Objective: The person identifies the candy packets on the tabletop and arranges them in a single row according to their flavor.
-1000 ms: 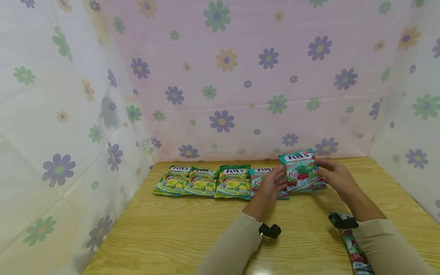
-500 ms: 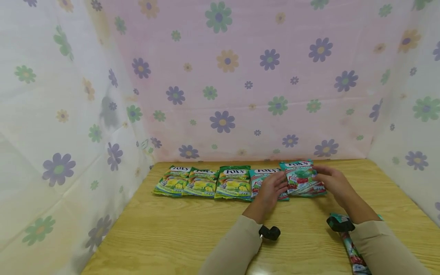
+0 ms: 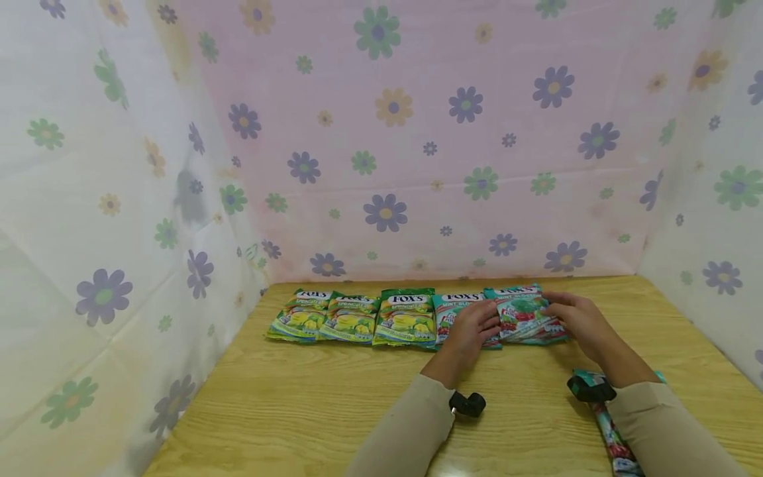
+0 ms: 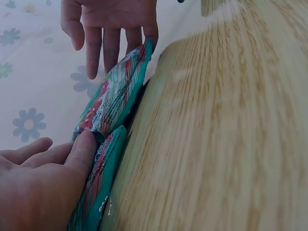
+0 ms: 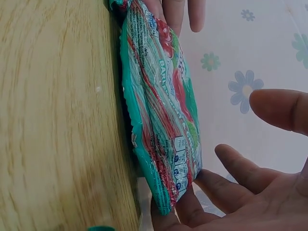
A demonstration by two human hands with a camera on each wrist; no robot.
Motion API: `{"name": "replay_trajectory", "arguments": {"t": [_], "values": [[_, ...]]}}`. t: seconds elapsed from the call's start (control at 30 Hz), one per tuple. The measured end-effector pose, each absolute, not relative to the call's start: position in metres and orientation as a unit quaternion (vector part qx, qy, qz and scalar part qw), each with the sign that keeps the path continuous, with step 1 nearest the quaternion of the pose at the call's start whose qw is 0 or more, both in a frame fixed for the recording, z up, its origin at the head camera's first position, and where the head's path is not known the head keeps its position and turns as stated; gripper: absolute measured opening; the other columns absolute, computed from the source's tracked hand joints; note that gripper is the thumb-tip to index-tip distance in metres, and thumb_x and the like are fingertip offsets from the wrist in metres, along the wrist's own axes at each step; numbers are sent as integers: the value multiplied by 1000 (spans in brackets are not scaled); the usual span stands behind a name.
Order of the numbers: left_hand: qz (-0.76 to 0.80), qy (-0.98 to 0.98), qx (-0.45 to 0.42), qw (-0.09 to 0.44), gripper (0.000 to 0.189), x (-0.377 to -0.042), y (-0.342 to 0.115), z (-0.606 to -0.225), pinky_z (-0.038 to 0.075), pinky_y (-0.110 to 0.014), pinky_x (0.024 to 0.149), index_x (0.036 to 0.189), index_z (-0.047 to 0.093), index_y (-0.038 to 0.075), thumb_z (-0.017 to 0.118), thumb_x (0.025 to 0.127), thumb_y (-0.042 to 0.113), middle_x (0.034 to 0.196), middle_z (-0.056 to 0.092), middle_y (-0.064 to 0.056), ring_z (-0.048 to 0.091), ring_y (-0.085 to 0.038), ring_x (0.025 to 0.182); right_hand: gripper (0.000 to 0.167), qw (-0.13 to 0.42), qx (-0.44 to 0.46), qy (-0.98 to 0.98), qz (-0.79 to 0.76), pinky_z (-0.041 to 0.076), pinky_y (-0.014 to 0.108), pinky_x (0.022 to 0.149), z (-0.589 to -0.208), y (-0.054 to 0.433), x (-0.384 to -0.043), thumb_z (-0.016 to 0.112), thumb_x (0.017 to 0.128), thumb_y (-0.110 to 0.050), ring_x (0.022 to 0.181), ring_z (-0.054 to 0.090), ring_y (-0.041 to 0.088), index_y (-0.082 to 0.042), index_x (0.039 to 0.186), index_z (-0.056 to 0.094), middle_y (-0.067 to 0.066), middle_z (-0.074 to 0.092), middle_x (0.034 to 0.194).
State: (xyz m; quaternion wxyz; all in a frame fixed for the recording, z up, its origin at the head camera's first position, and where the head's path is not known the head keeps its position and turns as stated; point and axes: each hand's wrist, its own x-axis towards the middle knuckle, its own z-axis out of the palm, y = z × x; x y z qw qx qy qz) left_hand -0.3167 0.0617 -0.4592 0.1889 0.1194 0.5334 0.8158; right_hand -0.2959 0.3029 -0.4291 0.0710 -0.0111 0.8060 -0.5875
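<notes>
A teal Fox's Mint Blossom candy bag (image 3: 527, 321) lies flat at the right end of a row of bags. My left hand (image 3: 471, 331) rests over another mint candy bag (image 3: 448, 319), partly covering it, with its fingertips at the left side of the end bag. At the end bag's right edge is my right hand (image 3: 584, 326). In the right wrist view, the right fingers (image 5: 231, 192) are extended and touch the lower corner of the candy bag (image 5: 163, 106), while the thumb stands away from it. The left thumb and fingers lie along the bags in the left wrist view.
Three green Spring Tea candy bags (image 3: 405, 321) continue the row leftward along the back of the wooden table (image 3: 298, 404). Another teal bag (image 3: 614, 430) lies beneath the right forearm. Flowered cloth (image 3: 334, 232) closes off the back and sides.
The end mint bag was held up between both hands and has come down onto the table beside the row. Its top has tipped back, and the right hand has loosened from it.
</notes>
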Motion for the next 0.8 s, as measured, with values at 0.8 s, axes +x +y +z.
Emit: {"name": "replay_trajectory", "arguments": {"t": [0.8], "values": [[819,540,89,174,57,-312,66,-455,45,-57,114,150,45,-6,61,105,25,147,54,-17,46,-41,143,65,77,-14,858,-508,32,70,114,-432,304,-294,52,108,-30,145,28,56,8,157,33,36,24,162]]}}
